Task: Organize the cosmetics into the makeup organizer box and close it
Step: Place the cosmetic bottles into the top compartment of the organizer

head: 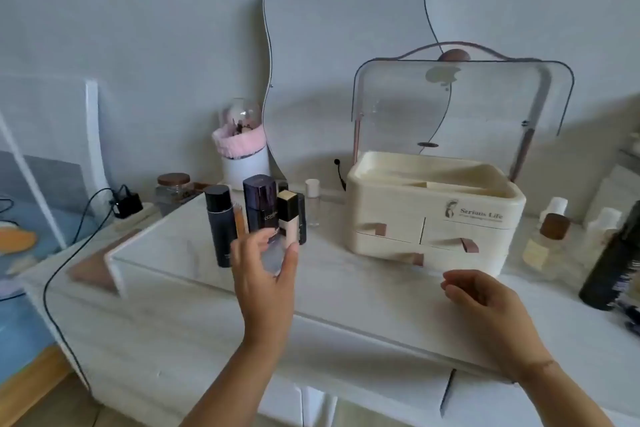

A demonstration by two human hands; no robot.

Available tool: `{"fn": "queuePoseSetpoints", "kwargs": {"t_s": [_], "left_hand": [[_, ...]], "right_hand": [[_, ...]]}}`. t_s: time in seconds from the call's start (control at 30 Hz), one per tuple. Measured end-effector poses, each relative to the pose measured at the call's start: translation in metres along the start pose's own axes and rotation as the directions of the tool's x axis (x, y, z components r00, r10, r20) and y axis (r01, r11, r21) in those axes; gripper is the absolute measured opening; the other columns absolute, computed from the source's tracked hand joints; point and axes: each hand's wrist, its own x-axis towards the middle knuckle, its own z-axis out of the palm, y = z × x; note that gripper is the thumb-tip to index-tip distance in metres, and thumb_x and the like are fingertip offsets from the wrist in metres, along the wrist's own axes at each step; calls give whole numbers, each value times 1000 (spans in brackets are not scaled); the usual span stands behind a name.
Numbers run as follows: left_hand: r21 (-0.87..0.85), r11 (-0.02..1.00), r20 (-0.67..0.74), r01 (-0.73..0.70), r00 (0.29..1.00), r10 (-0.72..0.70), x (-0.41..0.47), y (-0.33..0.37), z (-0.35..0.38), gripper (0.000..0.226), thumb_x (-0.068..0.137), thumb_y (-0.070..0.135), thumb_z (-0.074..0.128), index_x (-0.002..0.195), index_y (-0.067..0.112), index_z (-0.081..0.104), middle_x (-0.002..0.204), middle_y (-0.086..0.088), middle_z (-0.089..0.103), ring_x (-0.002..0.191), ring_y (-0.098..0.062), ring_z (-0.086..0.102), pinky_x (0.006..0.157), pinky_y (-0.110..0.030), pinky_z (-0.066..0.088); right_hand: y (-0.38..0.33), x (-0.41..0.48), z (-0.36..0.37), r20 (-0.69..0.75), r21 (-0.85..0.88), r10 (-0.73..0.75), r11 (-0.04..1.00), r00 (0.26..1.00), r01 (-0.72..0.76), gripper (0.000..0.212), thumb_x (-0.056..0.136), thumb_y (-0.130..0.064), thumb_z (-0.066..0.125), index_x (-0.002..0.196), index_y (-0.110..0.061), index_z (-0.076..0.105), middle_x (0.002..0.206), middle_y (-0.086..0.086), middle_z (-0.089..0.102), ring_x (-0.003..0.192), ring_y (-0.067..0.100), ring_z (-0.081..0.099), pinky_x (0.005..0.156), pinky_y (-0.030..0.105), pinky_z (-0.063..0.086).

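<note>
The left hand's fingers and thumb curl to either side of the foot of the foundation, a beige bottle with a black and gold cap; blur hides whether they already pinch it or only close in. The right hand hovers low in front of the box, fingers loosely curled, holding nothing.

The foundation stands in a tight cluster at the left of the surface, with a black bottle and a purple bottle beside and behind it; a small vial with a white cap stands between the cluster and the box. The box sits to the right of them, its clear lid raised upright; the top tray shows nothing in it, and the drawers below cannot be seen into. By my judgement the task is barely begun: at most the first bottle is being taken; every cosmetic in view is yet to go in, and the lid is yet to come down.

Right of the box stand more bottles, one with a brown cap and a tall dark one. The surface is white with a faint grain; at its back are a brush cup with a pink band and a jar. A wavy mirror hangs on the grey wall; a black cable trails down the left side.
</note>
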Motion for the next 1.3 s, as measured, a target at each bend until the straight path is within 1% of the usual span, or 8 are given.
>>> {"fn": "queuePoseSetpoints", "kwargs": {"t_s": [0.13, 0.27, 0.37, 0.63, 0.8, 0.97, 1.17, 1.3], "left_hand": [[12, 991, -57, 130, 990, -129, 15, -8, -6, 49, 75, 14, 75, 117, 11, 50, 111, 4, 44, 109, -17, 49, 91, -18, 35], [-22, 976, 36, 217, 976, -216, 19, -18, -2, 52, 79, 18, 72, 125, 12, 47, 123, -2, 51, 113, -14, 49, 93, -14, 34], [-4, 959, 106, 284, 954, -282, 20, -27, 0, 54, 83, 23, 68, 131, 13, 46, 129, -2, 56, 118, -17, 51, 97, -25, 38], [-53, 938, 200, 343, 924, -326, 13, -19, -13, 34, 83, 22, 68, 116, 26, 59, 117, 5, 65, 109, -13, 58, 84, -19, 42], [-146, 927, 394, 346, 880, -266, 2, 9, -12, 44, 74, 40, 71, 116, 40, 59, 112, 21, 65, 105, -3, 59, 81, -19, 44], [-273, 896, 663, 351, 743, -89, 25, 65, 28, 41, 71, 40, 77, 110, 40, 63, 107, 19, 69, 103, -2, 63, 90, -26, 49], [-391, 876, 687, 283, 723, 73, 62, 106, 77, 46, 71, 50, 72, 115, 39, 62, 107, 19, 70, 102, 2, 63, 89, -24, 50], [-234, 971, 622, 38, 774, 120, 86, 97, 102, 49, 78, 55, 63, 124, 40, 55, 125, 22, 58, 115, 7, 50, 93, -12, 39]], "right_hand": [[1, -1, -2, -17, 42, 10, 999, 1000, -9, 13, 86, -17, 65, 92, -28, 69, 89, -11, 73, 89, 6, 65, 71, 19, 44], [0, -1, 0, -15, 20, 0, 1000, 1000, 0, 13, 87, -19, 65, 94, -28, 69, 90, -11, 72, 89, 4, 65, 70, 17, 43], [-1, -1, 0, -10, 31, -6, 999, 1000, 6, 13, 87, -17, 64, 95, -27, 68, 91, -10, 73, 90, 5, 65, 70, 16, 43], [-11, -6, 0, 13, 33, -13, 999, 1000, 13, 16, 86, -8, 64, 95, -21, 68, 92, -3, 73, 92, 12, 67, 75, 16, 46], [-43, -11, 14, 103, 61, -206, 978, 973, 201, 19, 81, -9, 70, 92, -24, 69, 91, -7, 74, 85, 3, 68, 73, 7, 48], [-103, 20, 18, 305, 207, -354, 931, 884, 301, 43, 79, -36, 67, 120, -28, 60, 113, -10, 68, 109, 4, 61, 86, 18, 51], [-151, 71, -14, 282, 302, -433, 887, 856, 350, 34, 71, -23, 75, 104, -17, 70, 103, 2, 73, 100, 13, 67, 82, 19, 51], [-164, 103, -25, 187, 169, -473, 879, 861, 446, 37, 68, -16, 81, 103, -20, 70, 97, -1, 74, 95, 14, 68, 84, 24, 54]]}}
